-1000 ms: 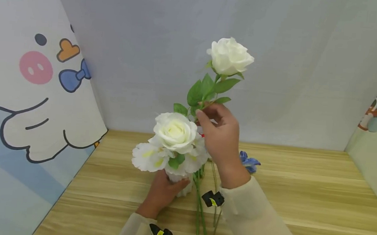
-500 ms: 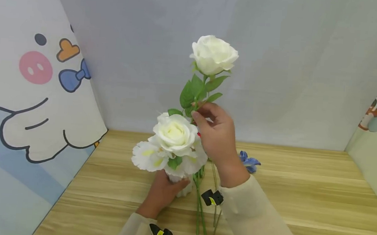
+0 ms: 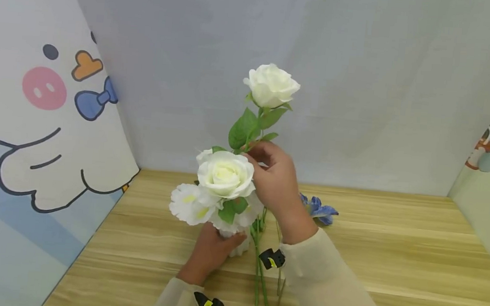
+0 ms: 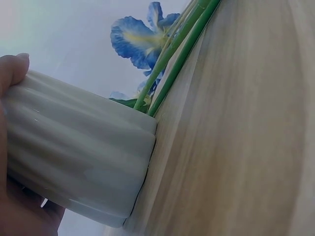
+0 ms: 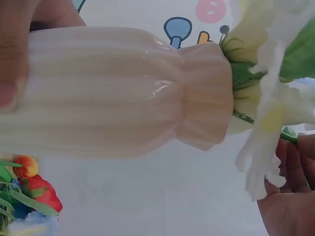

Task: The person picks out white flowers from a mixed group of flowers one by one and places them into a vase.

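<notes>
**Rose stem held above the vase**

Our right hand (image 3: pixel 275 182) pinches the white rose (image 3: pixel 271 85) stem at frame centre, bloom above. Our left hand (image 3: pixel 211 253) wraps the ribbed vase (image 4: pixel 78 157) below, on the wooden table (image 3: pixel 392 260). A blue flower (image 3: pixel 320 209) lies right of them.

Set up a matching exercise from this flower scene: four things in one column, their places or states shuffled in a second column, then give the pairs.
Things:
1. tall rose
2. vase
3. blue flower
4. loose stems

Places or states:
A. lying on the table, behind the right sleeve
B. gripped by the left hand
C. stem pinched by the right hand
D. lying on the table between the wrists

Pairs: 1-C, 2-B, 3-A, 4-D
</notes>
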Action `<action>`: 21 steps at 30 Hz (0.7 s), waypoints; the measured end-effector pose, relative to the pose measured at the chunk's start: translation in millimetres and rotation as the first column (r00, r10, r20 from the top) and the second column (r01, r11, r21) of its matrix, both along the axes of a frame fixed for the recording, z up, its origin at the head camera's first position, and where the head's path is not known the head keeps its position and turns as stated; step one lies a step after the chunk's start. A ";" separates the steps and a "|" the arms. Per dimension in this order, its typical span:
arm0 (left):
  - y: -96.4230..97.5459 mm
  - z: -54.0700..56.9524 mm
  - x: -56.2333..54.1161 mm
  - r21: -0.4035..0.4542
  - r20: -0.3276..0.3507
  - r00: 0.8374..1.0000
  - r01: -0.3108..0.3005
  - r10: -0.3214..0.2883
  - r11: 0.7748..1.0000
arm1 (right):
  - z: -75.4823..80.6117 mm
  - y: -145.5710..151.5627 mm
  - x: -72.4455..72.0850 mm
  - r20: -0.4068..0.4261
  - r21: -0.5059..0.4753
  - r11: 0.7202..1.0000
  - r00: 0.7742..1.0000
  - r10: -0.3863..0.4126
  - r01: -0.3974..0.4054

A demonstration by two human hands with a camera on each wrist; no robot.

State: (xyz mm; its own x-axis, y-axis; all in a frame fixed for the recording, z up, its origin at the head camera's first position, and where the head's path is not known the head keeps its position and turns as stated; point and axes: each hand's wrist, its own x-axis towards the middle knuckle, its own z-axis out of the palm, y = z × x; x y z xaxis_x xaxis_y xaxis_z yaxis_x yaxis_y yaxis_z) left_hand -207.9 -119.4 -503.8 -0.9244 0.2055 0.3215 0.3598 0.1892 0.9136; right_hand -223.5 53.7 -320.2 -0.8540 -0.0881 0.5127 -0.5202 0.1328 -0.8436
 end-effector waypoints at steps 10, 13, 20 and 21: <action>-0.9 -4.5 -0.9 -0.011 -0.001 1.000 0.001 -0.001 1.000 | -6.7 -3.6 2.3 0.014 -0.040 0.998 0.999 -0.050 0.050; -1.0 -5.6 -2.1 -0.009 -0.015 1.000 0.008 -0.008 1.000 | -8.9 -3.7 1.6 0.041 -0.050 0.996 0.997 -0.071 0.073; 0.1 -4.9 -2.0 -0.005 -0.005 1.000 -0.004 0.004 1.000 | -9.0 -1.1 2.9 0.176 -0.111 0.992 0.983 -0.043 0.063; 0.5 -4.2 -1.9 -0.005 -0.004 1.000 -0.005 0.005 1.000 | -8.5 -0.5 3.4 0.189 -0.125 0.990 0.981 -0.036 0.061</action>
State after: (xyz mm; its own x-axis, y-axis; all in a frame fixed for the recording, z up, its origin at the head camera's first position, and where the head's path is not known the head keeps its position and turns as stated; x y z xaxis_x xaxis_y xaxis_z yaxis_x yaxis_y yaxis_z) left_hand -209.8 -118.9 -508.0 -0.9240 0.2026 0.3242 0.3625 0.1953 0.9113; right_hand -220.1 53.2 -328.7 -0.9371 0.0124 0.3488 -0.3482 0.0374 -0.9367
